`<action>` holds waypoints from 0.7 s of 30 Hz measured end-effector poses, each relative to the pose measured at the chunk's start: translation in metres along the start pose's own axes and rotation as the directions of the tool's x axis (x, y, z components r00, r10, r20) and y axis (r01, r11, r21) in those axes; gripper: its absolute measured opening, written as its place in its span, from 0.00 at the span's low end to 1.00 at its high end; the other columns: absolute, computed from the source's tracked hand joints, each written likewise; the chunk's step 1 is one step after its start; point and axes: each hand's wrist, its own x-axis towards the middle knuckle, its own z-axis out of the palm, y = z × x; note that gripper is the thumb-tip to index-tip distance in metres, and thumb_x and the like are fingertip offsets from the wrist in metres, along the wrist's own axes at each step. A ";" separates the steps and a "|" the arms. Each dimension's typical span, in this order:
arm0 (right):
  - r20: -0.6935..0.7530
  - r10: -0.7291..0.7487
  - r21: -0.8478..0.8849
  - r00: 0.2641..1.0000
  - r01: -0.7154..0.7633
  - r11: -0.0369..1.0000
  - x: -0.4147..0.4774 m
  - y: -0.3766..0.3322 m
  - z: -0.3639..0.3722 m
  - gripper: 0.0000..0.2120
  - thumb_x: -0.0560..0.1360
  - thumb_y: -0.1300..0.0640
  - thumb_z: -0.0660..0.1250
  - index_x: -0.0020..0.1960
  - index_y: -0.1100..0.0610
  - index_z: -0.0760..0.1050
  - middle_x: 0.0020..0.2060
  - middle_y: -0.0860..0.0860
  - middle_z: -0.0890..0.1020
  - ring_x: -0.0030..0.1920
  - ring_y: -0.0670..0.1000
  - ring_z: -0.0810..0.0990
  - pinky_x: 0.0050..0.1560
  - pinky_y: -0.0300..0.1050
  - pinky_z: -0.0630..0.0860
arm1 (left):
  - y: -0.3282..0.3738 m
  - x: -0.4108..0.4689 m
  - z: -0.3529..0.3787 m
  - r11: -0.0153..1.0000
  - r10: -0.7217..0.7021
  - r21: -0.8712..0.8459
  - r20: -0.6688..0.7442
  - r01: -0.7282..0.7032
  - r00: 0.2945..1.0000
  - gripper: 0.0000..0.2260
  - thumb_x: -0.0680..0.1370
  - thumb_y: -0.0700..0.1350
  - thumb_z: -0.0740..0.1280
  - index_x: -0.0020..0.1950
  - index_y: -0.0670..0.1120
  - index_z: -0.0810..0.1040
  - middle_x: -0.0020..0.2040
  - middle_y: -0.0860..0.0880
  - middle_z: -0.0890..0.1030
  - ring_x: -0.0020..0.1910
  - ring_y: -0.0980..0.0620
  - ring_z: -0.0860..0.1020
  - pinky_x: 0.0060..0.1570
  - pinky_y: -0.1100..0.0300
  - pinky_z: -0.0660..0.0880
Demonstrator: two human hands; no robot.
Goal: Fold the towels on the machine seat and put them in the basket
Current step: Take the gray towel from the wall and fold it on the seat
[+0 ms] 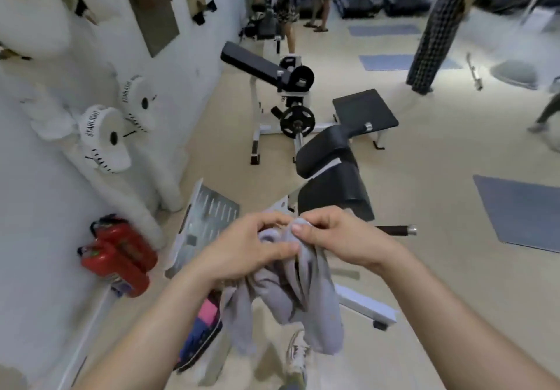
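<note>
A grey towel (291,295) hangs in the air in front of me, bunched at the top and drooping in loose folds. My left hand (242,250) grips its upper edge with curled fingers. My right hand (330,235) pinches the same top edge right beside it. The black padded machine seat (333,189) stands just beyond my hands with nothing lying on the part I see. Below my left forearm a dark container with pink and blue cloth (201,329) sits on the floor; I cannot tell whether it is the basket.
Two red fire extinguishers (118,259) stand by the white wall at left. A perforated metal footplate (206,223) leans beside the seat. A weight machine (288,98) stands farther back. Blue mats (521,210) lie on the floor, and several people stand in the distance.
</note>
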 end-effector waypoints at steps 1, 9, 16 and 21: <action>-0.044 0.022 0.020 0.999 -0.021 1.000 -0.004 0.008 -0.018 0.15 0.79 0.52 0.63 0.37 0.60 0.75 0.32 0.51 0.71 0.36 0.47 0.68 0.38 0.43 0.64 | 0.003 0.022 0.010 0.999 -0.016 -0.037 -0.012 0.016 1.000 0.03 0.74 0.46 0.72 0.45 0.48 0.82 0.40 0.54 0.83 0.38 0.60 0.79 0.42 0.65 0.74; -0.055 0.282 -0.135 0.958 -0.286 0.948 0.016 0.085 -0.172 0.09 0.71 0.53 0.74 0.43 0.59 0.80 0.41 0.58 0.84 0.40 0.50 0.80 0.44 0.54 0.79 | 0.019 0.198 0.046 0.988 0.030 -0.140 -0.270 -0.070 0.962 0.11 0.78 0.46 0.66 0.38 0.44 0.77 0.31 0.56 0.76 0.30 0.62 0.73 0.32 0.73 0.68; -0.155 0.443 -0.208 0.883 -0.467 0.859 0.055 0.103 -0.320 0.12 0.72 0.52 0.72 0.36 0.59 0.76 0.21 0.50 0.73 0.22 0.51 0.69 0.26 0.38 0.64 | 0.005 0.305 0.048 0.984 -0.168 -0.113 -0.336 0.138 0.927 0.11 0.79 0.53 0.63 0.43 0.47 0.76 0.35 0.48 0.79 0.34 0.55 0.75 0.35 0.64 0.71; -0.094 0.436 -0.194 0.895 -0.446 0.874 0.092 0.101 -0.407 0.06 0.72 0.61 0.72 0.39 0.61 0.78 0.29 0.56 0.74 0.26 0.51 0.69 0.27 0.40 0.61 | 0.021 0.347 0.040 0.961 -0.260 0.081 -0.051 0.264 0.964 0.12 0.76 0.49 0.69 0.38 0.43 0.78 0.27 0.56 0.75 0.27 0.62 0.72 0.30 0.69 0.67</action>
